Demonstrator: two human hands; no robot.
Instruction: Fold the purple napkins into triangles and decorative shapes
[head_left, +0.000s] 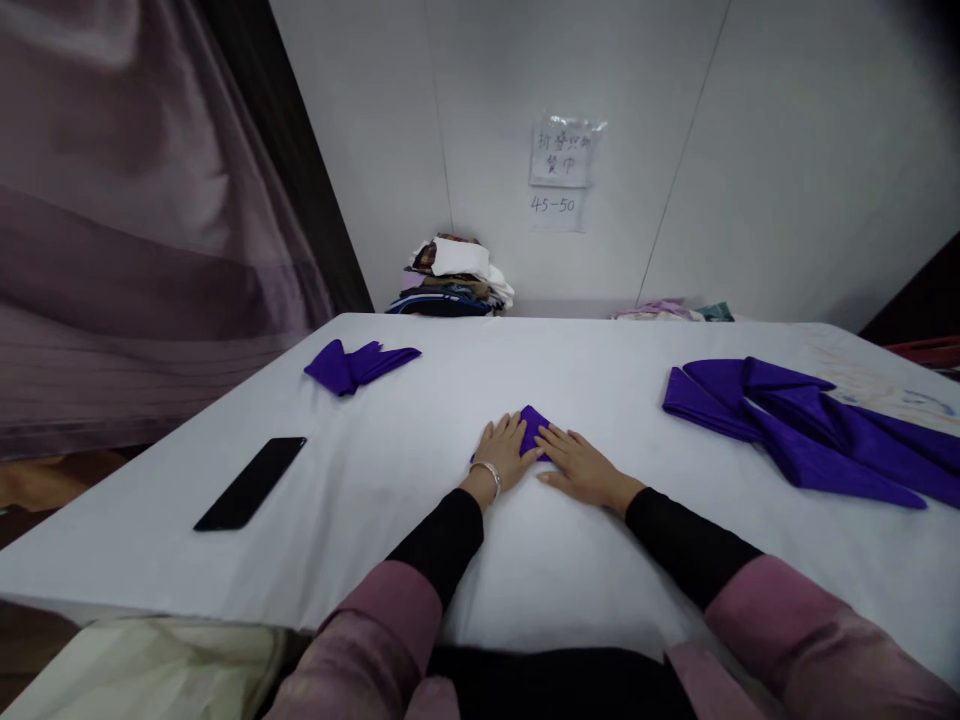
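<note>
A small folded purple napkin (533, 422) lies on the white-covered table (405, 560) in front of me, mostly covered by my hands. My left hand (502, 449) rests flat on its left part, fingers stretched forward; a silver bracelet (491, 476) circles that wrist. From the other side, my right hand (581, 466) lies flat with its fingertips on the napkin's right edge. The left thumb and the right fingers come close together over the cloth. Only the napkin's pointed top and middle show between them.
A purple folded napkin (352, 367) lies at the back left, and larger purple cloths (795, 420) spread at the right. A flat black object (251, 484), perhaps a phone, lies on the left. Piled clothes (454, 275) sit behind the table, by the wall with a paper sign (561, 155).
</note>
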